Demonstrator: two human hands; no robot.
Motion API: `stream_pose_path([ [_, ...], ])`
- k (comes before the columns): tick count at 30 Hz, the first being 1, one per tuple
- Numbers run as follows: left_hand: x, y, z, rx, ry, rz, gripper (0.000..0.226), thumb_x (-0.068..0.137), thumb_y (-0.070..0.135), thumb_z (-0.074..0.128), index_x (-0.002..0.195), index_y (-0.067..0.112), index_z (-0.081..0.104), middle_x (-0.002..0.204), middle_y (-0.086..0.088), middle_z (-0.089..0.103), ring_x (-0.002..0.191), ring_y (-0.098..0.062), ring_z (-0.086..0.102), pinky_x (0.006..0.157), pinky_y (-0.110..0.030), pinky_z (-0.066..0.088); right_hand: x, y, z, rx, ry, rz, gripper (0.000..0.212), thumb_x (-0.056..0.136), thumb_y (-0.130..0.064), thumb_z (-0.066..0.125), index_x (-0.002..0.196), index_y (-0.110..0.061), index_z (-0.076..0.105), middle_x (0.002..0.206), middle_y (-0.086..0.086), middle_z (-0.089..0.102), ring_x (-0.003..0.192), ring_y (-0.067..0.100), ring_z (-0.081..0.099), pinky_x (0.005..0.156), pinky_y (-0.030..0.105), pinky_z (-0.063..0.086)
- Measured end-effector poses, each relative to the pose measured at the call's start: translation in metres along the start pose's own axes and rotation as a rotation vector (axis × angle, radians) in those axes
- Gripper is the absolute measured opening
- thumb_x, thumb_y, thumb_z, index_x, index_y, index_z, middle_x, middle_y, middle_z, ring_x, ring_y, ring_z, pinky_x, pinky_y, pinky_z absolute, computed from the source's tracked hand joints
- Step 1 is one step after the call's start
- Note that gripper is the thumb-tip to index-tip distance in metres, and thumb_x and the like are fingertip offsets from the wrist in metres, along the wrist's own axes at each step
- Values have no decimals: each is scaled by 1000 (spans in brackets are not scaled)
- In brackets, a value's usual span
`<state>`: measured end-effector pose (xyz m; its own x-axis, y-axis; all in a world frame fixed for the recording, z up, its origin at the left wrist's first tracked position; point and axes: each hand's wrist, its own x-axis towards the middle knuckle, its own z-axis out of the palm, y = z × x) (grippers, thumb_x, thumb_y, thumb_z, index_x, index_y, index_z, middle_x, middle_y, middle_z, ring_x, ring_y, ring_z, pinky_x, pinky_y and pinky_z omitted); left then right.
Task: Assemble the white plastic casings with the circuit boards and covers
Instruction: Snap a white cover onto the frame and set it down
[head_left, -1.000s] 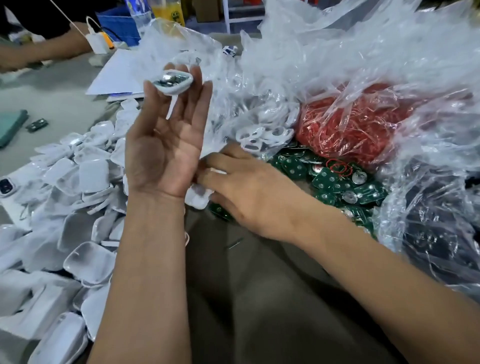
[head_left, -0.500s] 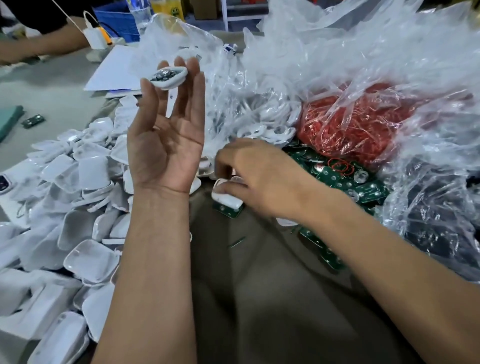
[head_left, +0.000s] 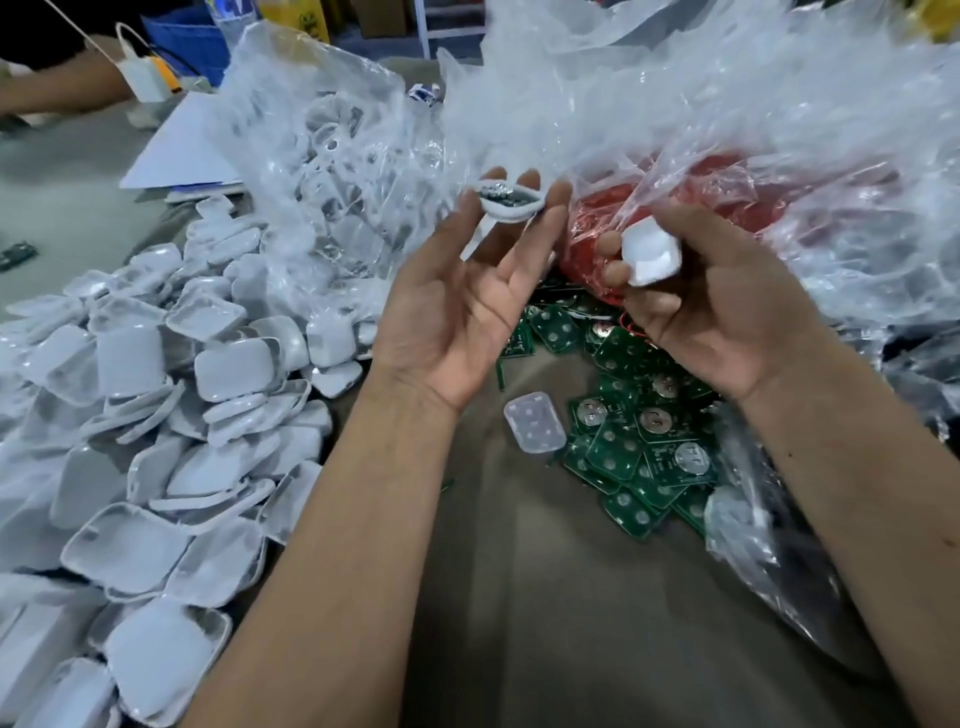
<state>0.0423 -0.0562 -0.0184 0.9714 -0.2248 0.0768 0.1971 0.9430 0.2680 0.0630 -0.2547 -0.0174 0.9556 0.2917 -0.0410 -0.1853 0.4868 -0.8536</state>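
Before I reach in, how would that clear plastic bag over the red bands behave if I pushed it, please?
The clear bag looks thin and crumpled, so it would probably flop and slide. The red bands inside would likely shift.

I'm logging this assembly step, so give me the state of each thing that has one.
Left hand: holds white plastic casing at fingertips.
White plastic casing: open, circuit board seated inside, uncovered.
Right hand: grips white plastic cover.
White plastic cover: lifted, not fitted.
Clear plastic bag: open.
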Motion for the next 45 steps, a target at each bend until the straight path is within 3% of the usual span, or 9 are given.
stream_pose_path([
  [6,5,-4,-9,117,125,-3,17,91,-2,62,108,-7,61,117,-33,64,114,-52,64,93,-50,59,0,-1,0,228,-87,42,38,91,-29,71,112,2,63,99,17,71,86,19,67,58,15,54],
  [11,7,-5,-11,185,135,-6,42,81,-4,69,120,-2,55,120,-30,63,117,-47,64,87,-47,62,-2,-4,-1,39,-243,-48,38,85,-13,71,121,-5,63,112,14,73,98,17,69,77,19,58],
  [16,8,-5,-14,207,64,-9,55,82,-4,66,132,4,47,120,-27,65,133,-49,52,101,-51,54,-2,0,6,-137,-239,-225,48,76,-1,78,122,-4,64,104,11,77,93,20,72,92,32,56],
  [21,7,-5,-14,216,0,-6,38,78,-4,68,115,3,60,113,-23,68,133,-42,54,98,-47,57,-4,-1,8,-130,-329,-252,44,73,-5,81,115,-11,71,111,16,72,88,19,70,70,24,53],
  [25,7,-4,-14,212,-14,-16,43,76,-4,71,118,-3,61,113,-24,70,114,-40,68,98,-47,57,-2,0,6,-133,-428,-254,39,80,1,79,115,-13,72,114,17,67,80,16,59,60,21,44],
  [30,7,-4,-16,262,-36,-17,35,82,-4,66,117,-1,62,112,-20,72,109,-35,71,94,-44,59,0,3,5,-142,-496,-263,39,78,-4,83,115,-14,73,111,17,65,73,13,56,61,20,45],
  [36,7,-4,-20,353,-80,-21,41,79,-6,68,117,6,64,118,-12,73,112,-35,70,92,-42,59,-2,3,5,-345,-246,-288,36,77,-5,84,110,-14,71,87,5,68,67,12,54,51,16,43],
  [41,9,-8,-22,475,-56,7,41,79,-13,63,109,13,72,118,-6,74,118,-27,67,109,-44,50,-2,-2,6,-334,-53,-187,34,80,-7,73,114,-4,70,80,-2,63,64,8,45,51,17,34],
  [45,9,-12,-22,538,-53,49,40,80,-14,60,104,15,74,116,-2,75,113,-22,70,111,-43,46,-2,-8,5,-221,45,-63,28,96,0,60,124,2,60,94,11,47,70,10,45,55,20,33],
])
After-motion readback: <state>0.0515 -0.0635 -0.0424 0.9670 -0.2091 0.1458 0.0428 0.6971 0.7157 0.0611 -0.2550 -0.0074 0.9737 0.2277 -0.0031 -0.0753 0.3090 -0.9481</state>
